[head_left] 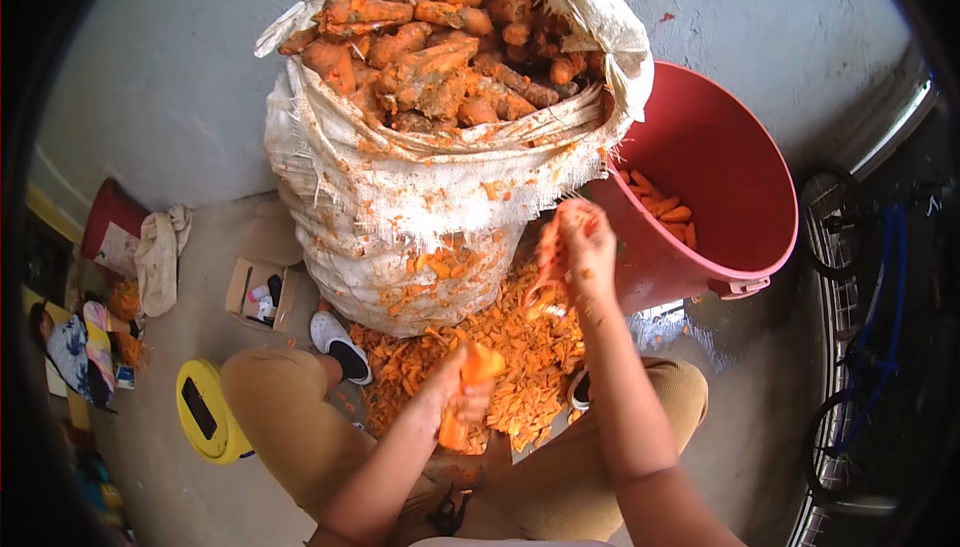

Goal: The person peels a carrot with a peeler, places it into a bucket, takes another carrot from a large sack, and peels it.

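Note:
My left hand [440, 392] is wrapped round a bright orange carrot [484, 364], whose ends stick out above and below the fingers. Higher up, between the sack and the red bucket, my right hand [587, 249] is closed on a blurred, reddish peeler-like tool [548, 257]; its exact shape is unclear. Below both hands a heap of orange peelings [520, 372] covers the floor between my legs. A large white woven sack [400, 197] stands before me, its mouth rolled open, full of dirty, unpeeled carrots [430, 67].
Right of the sack, the tilted red bucket [730, 177] holds several peeled carrots [660, 207]. A yellow-lidded container [205, 412] and an open cardboard box [255, 292] are at the left. A blue bicycle [880, 347] stands beyond a rail at the far right.

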Demonstrator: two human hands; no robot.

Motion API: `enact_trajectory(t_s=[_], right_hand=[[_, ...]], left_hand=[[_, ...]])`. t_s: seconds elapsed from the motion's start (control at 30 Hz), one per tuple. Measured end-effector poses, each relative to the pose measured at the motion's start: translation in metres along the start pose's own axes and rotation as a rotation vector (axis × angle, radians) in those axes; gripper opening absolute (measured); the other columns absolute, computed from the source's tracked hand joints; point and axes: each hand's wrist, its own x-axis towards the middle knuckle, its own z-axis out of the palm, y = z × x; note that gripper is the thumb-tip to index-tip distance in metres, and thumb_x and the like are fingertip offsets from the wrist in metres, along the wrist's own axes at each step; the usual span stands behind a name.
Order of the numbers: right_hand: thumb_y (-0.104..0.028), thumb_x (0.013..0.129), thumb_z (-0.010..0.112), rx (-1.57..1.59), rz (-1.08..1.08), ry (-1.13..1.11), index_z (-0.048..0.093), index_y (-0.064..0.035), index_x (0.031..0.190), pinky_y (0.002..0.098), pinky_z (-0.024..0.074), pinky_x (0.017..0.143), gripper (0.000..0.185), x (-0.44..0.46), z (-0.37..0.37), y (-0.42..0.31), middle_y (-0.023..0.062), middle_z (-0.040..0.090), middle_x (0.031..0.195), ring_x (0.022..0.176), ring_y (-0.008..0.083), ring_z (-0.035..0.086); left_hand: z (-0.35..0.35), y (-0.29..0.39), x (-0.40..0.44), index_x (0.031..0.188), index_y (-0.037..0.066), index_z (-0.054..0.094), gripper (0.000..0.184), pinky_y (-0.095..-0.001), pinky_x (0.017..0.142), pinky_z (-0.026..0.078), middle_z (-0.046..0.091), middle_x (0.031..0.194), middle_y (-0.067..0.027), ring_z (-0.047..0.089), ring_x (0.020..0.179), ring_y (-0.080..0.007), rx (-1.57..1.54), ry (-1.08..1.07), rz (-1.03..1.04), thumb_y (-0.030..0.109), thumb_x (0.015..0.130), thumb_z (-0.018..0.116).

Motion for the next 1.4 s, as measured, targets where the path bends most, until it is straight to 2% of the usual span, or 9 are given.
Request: enact_trajectory(t_s=[0.07,0.27,0.3,0.4,0.43,0.57,0.67,0.87,1.4], right_hand=[[-0.008,0.083,0.046,-0.063,-0.118,0.040,0.043,-0.0009,0.093,0.0224,0.0421,0.041,0.012,0.004,0.000,0.037,0.0082,0.054,0.065,0.044,0.0122,0.050],[-0.009,0.083,0.047,0.108,0.031,-0.013,0.039,-0.0016,0.096,0.0236,0.0417,0.039,0.016,-0.020,0.024,0.022,0.0087,0.053,0.063,0.043,0.0145,0.049],[-0.009,0.083,0.047,0.046,-0.039,0.067,0.039,-0.0021,0.096,0.0238,0.0419,0.039,0.016,-0.023,0.028,0.026,0.0086,0.053,0.063,0.043,0.0146,0.049],[-0.008,0.084,0.045,0.198,-0.057,0.070,0.035,-0.0038,0.095,0.0241,0.0419,0.037,0.015,-0.021,0.026,0.021,0.0100,0.050,0.061,0.043,0.0144,0.048],[-0.008,0.084,0.044,0.245,-0.075,0.104,0.036,-0.0044,0.095,0.0241,0.0417,0.037,0.014,-0.017,0.023,0.015,0.0097,0.050,0.061,0.042,0.0147,0.047],[-0.009,0.084,0.045,0.173,-0.134,0.043,0.038,-0.0054,0.095,0.0245,0.0437,0.041,0.013,-0.010,0.010,-0.015,0.0063,0.049,0.063,0.046,0.0145,0.050],[-0.007,0.084,0.045,-0.508,-0.457,-0.022,0.038,-0.0042,0.096,0.0232,0.0442,0.045,0.014,-0.012,0.005,-0.022,0.0064,0.051,0.068,0.050,0.0126,0.051],[-0.007,0.084,0.045,0.106,-0.126,-0.062,0.039,-0.0037,0.096,0.0219,0.0441,0.046,0.014,-0.019,0.009,-0.010,0.0063,0.052,0.070,0.052,0.0104,0.050],[-0.013,0.084,0.047,0.163,-0.080,0.032,0.039,-0.0039,0.096,0.0235,0.0427,0.042,0.017,-0.017,0.012,-0.004,0.0093,0.052,0.062,0.046,0.0147,0.050]], left_hand=[[-0.004,0.004,0.005,0.083,0.011,0.043,0.047,-0.0198,0.026,0.026,0.030,0.044,0.0048,0.027,0.028,-0.0054,-0.232,-0.118,0.040,0.056,0.081,0.029],[0.010,-0.001,0.016,0.080,0.011,0.043,0.045,-0.0181,0.026,0.024,0.030,0.045,0.0042,0.025,0.027,-0.0051,-0.556,-0.261,0.048,0.054,0.082,0.030],[0.011,-0.002,0.023,0.079,0.010,0.044,0.045,-0.0168,0.026,0.023,0.030,0.044,0.0040,0.024,0.026,-0.0047,-0.460,-0.460,0.120,0.053,0.082,0.030],[0.022,-0.002,0.026,0.084,0.008,0.044,0.050,-0.0180,0.027,0.023,0.026,0.043,0.0043,0.023,0.028,-0.0043,-0.400,-0.223,0.218,0.057,0.080,0.030],[0.012,-0.005,0.034,0.088,0.009,0.046,0.054,-0.0194,0.027,0.024,0.030,0.044,0.0026,0.024,0.028,-0.0059,-0.483,-0.421,0.203,0.058,0.080,0.027],[0.028,0.004,0.022,0.099,0.010,0.047,0.053,-0.0237,0.029,0.027,0.033,0.047,-0.0013,0.025,0.029,-0.0082,-0.275,-0.133,0.328,0.056,0.082,0.025],[0.027,0.005,0.020,0.100,0.009,0.046,0.052,-0.0226,0.030,0.027,0.033,0.047,-0.0005,0.025,0.029,-0.0072,-0.113,-0.150,0.415,0.055,0.081,0.029],[0.035,0.004,0.016,0.110,0.014,0.040,0.040,-0.0182,0.032,0.027,0.036,0.051,0.0020,0.029,0.033,-0.0040,0.025,-0.215,0.520,0.043,0.083,0.040],[0.036,-0.004,0.010,0.117,0.016,0.036,0.043,-0.0176,0.033,0.028,0.037,0.053,0.0011,0.031,0.034,-0.0041,-0.044,-0.219,0.476,0.042,0.083,0.041]])
